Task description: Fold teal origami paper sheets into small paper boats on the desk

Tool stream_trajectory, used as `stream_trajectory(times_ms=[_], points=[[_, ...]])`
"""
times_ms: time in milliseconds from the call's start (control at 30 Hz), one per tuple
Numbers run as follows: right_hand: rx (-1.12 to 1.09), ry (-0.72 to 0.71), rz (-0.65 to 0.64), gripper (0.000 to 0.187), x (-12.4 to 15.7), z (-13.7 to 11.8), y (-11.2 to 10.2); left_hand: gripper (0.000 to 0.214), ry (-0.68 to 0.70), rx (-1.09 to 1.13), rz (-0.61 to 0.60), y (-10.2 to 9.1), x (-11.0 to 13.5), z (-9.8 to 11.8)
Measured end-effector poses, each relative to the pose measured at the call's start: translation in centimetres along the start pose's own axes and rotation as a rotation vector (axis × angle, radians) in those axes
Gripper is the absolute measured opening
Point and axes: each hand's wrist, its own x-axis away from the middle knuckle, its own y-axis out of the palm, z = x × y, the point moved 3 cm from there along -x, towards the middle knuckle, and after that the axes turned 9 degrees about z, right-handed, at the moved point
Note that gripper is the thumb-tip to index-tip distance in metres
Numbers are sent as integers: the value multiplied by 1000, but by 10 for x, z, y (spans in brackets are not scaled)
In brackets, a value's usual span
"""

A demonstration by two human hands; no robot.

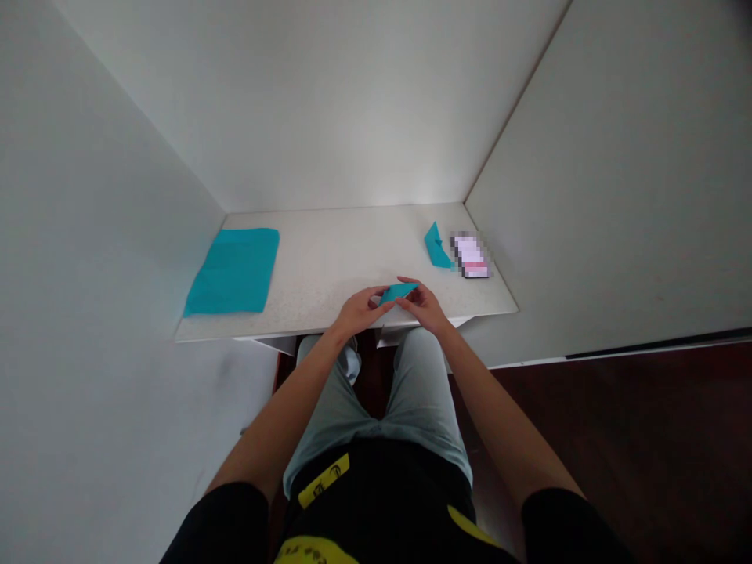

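Between my two hands, over the front edge of the table, is a small folded piece of teal paper (398, 293). My left hand (359, 310) is closed on its left end, thumb toward me. The right end is pinched by my right hand (428, 306), with the index finger along the far side and the thumb on the near side. Parts of the paper are hidden behind my fingers. Farther right on the table lies another folded teal paper (435, 247), shaped like a small boat with pointed ends.
A phone (471, 256) with a lit, blurred screen lies at the table's right side. Flat teal sheets (238, 270) rest at the left end. The white table (341, 243) is enclosed by walls at the left, back and right. My legs are beneath its front edge.
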Motion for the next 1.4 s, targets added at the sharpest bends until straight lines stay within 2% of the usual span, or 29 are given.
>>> stream_trajectory(times_ms=[267, 367, 533, 633, 733, 833, 933, 1033, 1133, 1233, 1300, 1400], points=[[51, -20, -34, 79, -1, 6, 1, 54, -27, 2, 34, 0, 2, -5], [81, -38, -35, 73, -2, 5, 7, 51, -6, 24, 49, 1, 4, -1], [353, -156, 79, 62, -5, -12, 26, 57, 21, 42, -18, 4, 4, 11], [489, -167, 55, 65, -6, -21, 36, 69, 23, 15, -42, 2, 4, 14], [549, -172, 19, 70, -8, -25, 35, 72, 16, 59, -20, 0, 3, 11], [490, -164, 5, 71, -9, -23, 28, 65, -34, 202, 47, 0, 0, 1], [338, -47, -7, 64, -9, -15, 21, 56, -97, 384, 84, 2, -4, -10], [124, 68, -44, 57, -7, -5, 19, 43, -134, 460, 90, 0, -6, -17], [-41, 41, -76, 51, -6, -2, 19, 36, -152, 509, 82, -4, -3, -21], [-97, -14, -58, 45, -6, -1, 17, 40, -155, 575, 35, -5, -1, -22], [-102, -26, -80, 53, -4, -2, 17, 44, -185, 604, 44, -4, -1, -24], [-101, -12, -143, 74, -1, -3, 20, 49, -231, 597, 129, 0, -3, -30]])
